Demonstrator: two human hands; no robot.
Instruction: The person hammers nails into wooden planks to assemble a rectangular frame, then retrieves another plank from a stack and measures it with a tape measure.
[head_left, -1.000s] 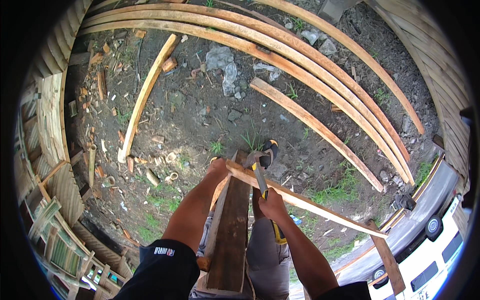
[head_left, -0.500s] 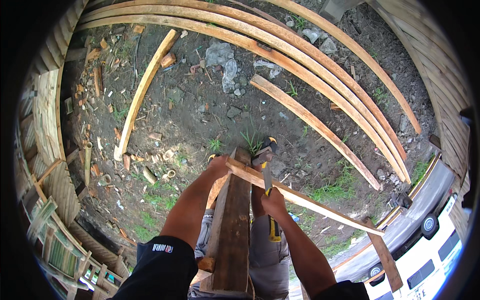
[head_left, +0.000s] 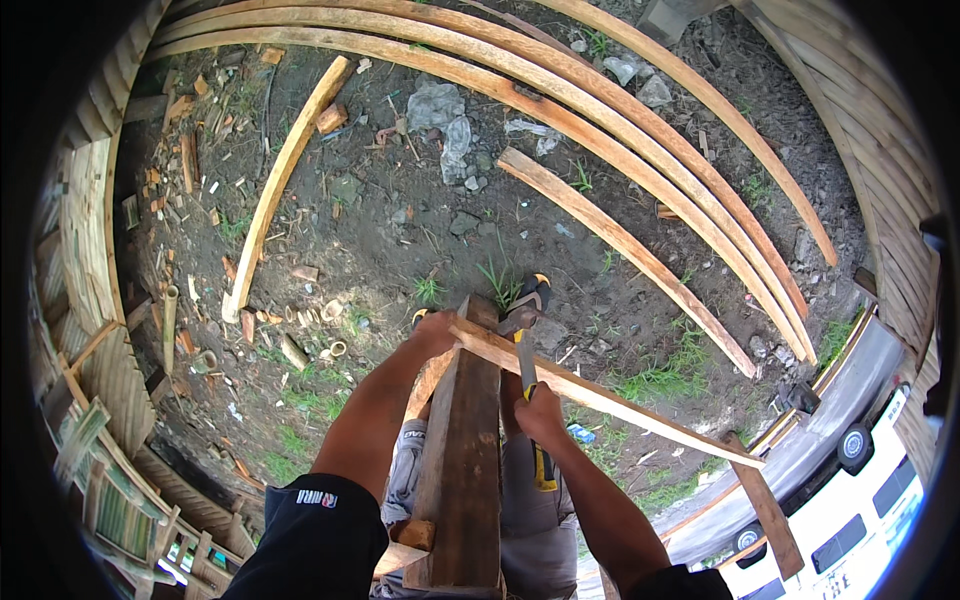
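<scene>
I look straight down a dark upright timber post (head_left: pixel 464 450) from its top. My left hand (head_left: pixel 434 330) grips the end of a pale thin wooden batten (head_left: pixel 600 395) that lies across the post top and runs off to the lower right. My right hand (head_left: pixel 541 412) is closed around the yellow-and-black handle of a hammer (head_left: pixel 527 362). The hammer's metal head rests by the batten at the post top. My legs in grey trousers show below, on either side of the post.
Bare dirt with wood offcuts, stones and tufts of grass lies far below. Long curved planks (head_left: pixel 640 150) and a loose board (head_left: pixel 270 190) lie on it. Slatted wooden fencing (head_left: pixel 80 240) rings the left. A white vehicle (head_left: pixel 850 510) stands at the lower right.
The hammer has come down a little, with its head now resting at the batten on the post top. My left hand stays on the batten's end.
</scene>
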